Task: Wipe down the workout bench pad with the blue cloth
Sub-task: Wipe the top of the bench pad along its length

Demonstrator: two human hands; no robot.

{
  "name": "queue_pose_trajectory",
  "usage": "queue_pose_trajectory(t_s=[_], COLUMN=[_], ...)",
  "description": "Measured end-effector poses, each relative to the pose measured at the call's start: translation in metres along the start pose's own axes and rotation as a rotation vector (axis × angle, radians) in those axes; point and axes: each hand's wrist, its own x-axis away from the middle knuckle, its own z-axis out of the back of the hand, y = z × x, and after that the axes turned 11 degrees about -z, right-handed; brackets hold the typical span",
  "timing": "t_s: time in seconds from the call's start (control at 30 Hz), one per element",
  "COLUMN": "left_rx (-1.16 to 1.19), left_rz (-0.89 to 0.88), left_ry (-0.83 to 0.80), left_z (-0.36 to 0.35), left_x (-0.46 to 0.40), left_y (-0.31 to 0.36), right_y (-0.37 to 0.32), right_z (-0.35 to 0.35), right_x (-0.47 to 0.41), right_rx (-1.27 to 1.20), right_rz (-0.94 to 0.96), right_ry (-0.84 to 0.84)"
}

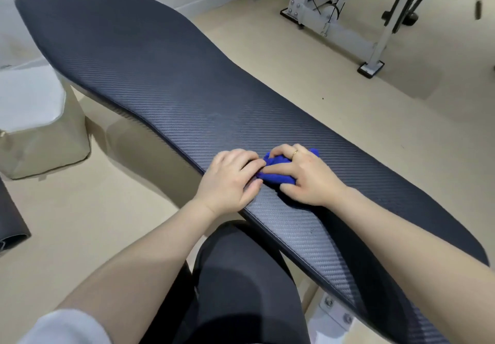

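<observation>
The blue cloth lies bunched on the dark, weave-textured bench pad, near its closer long edge, and both hands are on it. The right hand covers the cloth from above: its fingers curl over the top of the bundle and are clamped on it, a ring showing on one of them, while a fold of blue pokes out past the knuckles on the far side. More cloth shows below the right thumb. The left hand rests at the pad's edge, just beside the right hand; its fingers are drawn together and their tips pinch the nearest end of the cloth. The cloth thus sits between the two sets of fingers, pressed against the pad. Both forearms reach in from below, the right one lying across the pad.
</observation>
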Motion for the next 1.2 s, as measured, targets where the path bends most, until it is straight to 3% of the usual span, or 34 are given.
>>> queue_pose_trajectory(t_s=[0.13, 0.17, 0.33, 0.43, 0.47, 0.53, 0.6, 0.8, 0.87, 0.97, 1.03, 1.1, 1.2], left_rx=[0.021, 0.03, 0.023, -0.007, -0.014, -0.007, 0.006, 0.027, 0.019, -0.007, -0.032, -0.042, -0.063], left_rz=[0.015, 0.023, 0.08, 0.082, 0.074, 0.078, 0.085, 0.077, 0.073, 0.062, 0.058, 0.057, 0.053], left_ry=[0.056, 0.062, 0.135, 0.13, 0.124, 0.107, 0.113, 0.115, 0.104, 0.097, 0.106, 0.112, 0.119], left_z=[-0.003, -0.002, -0.005, -0.006, -0.006, -0.006, -0.006, -0.008, -0.008, -0.008, -0.008, -0.009, -0.01], left_x=[0.002, 0.002, 0.004, 0.005, 0.004, 0.004, 0.003, 0.004, 0.004, 0.002, 0.002, 0.002, 0.004], left_y=[-0.003, -0.003, -0.003, -0.004, -0.004, -0.005, -0.006, -0.007, -0.008, -0.008, -0.008, -0.007, -0.006], right_y=[0.029, 0.023, -0.043, -0.038, -0.03, -0.018, -0.022, -0.072, -0.056, -0.021, -0.014, -0.028, -0.056], right_z=[0.007, 0.006, -0.017, -0.018, -0.017, -0.011, -0.01, -0.023, -0.018, -0.012, -0.012, -0.017, -0.027], right_x=[-0.014, -0.012, 0.044, 0.05, 0.042, 0.023, 0.014, 0.063, 0.058, 0.044, 0.043, 0.049, 0.076], right_rx=[-0.015, 0.006, -0.066, -0.082, -0.077, -0.06, -0.039, -0.087, -0.083, -0.126, -0.089, 0.012, -0.045], right_rz=[-0.548, -0.564, -0.156, -0.166, -0.258, -0.617, -0.81, -0.188, -0.229, -0.708, -0.971, -0.912, -0.486], right_ry=[0.233, 0.23, 0.114, 0.104, 0.172, 0.326, 0.33, 0.032, 0.05, 0.329, 0.424, 0.433, 0.263])
